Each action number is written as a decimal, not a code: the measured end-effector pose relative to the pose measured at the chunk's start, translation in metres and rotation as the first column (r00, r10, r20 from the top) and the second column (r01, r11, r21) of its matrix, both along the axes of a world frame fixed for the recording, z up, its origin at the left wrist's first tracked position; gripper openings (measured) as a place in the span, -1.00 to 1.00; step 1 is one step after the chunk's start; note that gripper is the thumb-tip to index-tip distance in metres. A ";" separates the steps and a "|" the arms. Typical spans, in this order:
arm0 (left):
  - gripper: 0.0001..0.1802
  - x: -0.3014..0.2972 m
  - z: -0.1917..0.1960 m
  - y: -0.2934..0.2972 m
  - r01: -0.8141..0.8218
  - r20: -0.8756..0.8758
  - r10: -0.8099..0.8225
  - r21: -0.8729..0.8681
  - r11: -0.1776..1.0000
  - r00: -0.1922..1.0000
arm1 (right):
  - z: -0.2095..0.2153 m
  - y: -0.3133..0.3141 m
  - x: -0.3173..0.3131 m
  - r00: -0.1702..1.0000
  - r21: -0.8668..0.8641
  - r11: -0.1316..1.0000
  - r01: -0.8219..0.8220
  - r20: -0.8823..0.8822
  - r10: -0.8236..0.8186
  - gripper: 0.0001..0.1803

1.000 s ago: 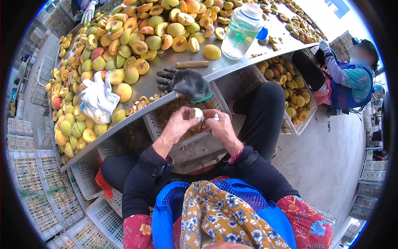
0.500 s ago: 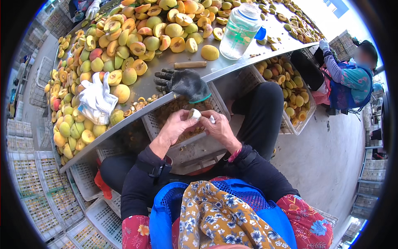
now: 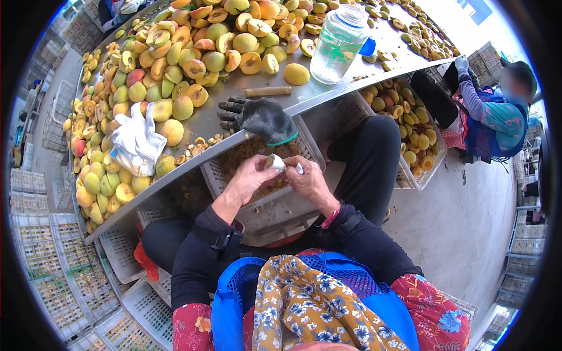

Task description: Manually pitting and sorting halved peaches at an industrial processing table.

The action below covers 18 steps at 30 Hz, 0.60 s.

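Nearest the body, a small pale piece of fruit (image 3: 274, 162) is held over the lap, just below the bench (image 3: 222, 117) edge. It is pinched in the fingers of the left hand (image 3: 249, 178), which are closed around it. The right hand (image 3: 309, 178) is set against it from the other side, its fingers curled narrow about something small and whitish that cannot be made out.

Directly beneath the hands, a white slatted crate (image 3: 275, 205) is seen, partly filled with small brown bits. Judged from the bench, the work is well advanced but far from finished: many halved fruits (image 3: 252, 61) lie cut face up, while a large heap of whole yellow-green fruits (image 3: 105, 181) along the left edge is untouched.

Between hands and heap, a dark work glove (image 3: 260, 117) lies at the bench edge and a white cloth (image 3: 136, 140) is bunched on the fruit. Farther off, a short wooden stick (image 3: 268, 91) and a clear plastic jar (image 3: 338, 44) are placed. At far right, another person (image 3: 497, 114) is seated beside a second crate (image 3: 410, 146).
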State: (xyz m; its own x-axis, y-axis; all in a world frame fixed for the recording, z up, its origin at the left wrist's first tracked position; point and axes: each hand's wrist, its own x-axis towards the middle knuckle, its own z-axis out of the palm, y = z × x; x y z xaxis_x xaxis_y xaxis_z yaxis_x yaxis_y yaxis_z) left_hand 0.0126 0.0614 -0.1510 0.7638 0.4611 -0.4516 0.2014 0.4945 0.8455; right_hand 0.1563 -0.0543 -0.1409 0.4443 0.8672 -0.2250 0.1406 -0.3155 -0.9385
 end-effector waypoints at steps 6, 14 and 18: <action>-0.55 -0.003 0.000 0.003 0.009 0.028 -0.006 -0.111 0.994 1.000 | -0.004 -0.002 0.002 0.986 0.014 0.999 0.035 -0.161 -0.032 -0.71; -0.56 -0.005 -0.001 0.007 -0.016 0.061 0.032 -0.255 0.967 0.998 | 0.005 -0.003 0.005 0.962 -0.020 0.998 0.063 -0.265 -0.066 -0.74; -0.55 -0.004 -0.009 0.006 -0.009 0.089 0.030 -0.225 0.974 0.996 | -0.008 -0.004 0.006 0.986 0.047 0.999 -0.023 -0.166 0.030 -0.70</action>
State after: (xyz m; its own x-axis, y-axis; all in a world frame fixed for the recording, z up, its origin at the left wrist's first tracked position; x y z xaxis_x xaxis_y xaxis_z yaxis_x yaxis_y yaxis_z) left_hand 0.0086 0.0672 -0.1597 0.7987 0.3710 -0.4737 0.1168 0.6767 0.7269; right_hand 0.1626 -0.0584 -0.1488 0.3806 0.8890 -0.2546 -0.0112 -0.2709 -0.9626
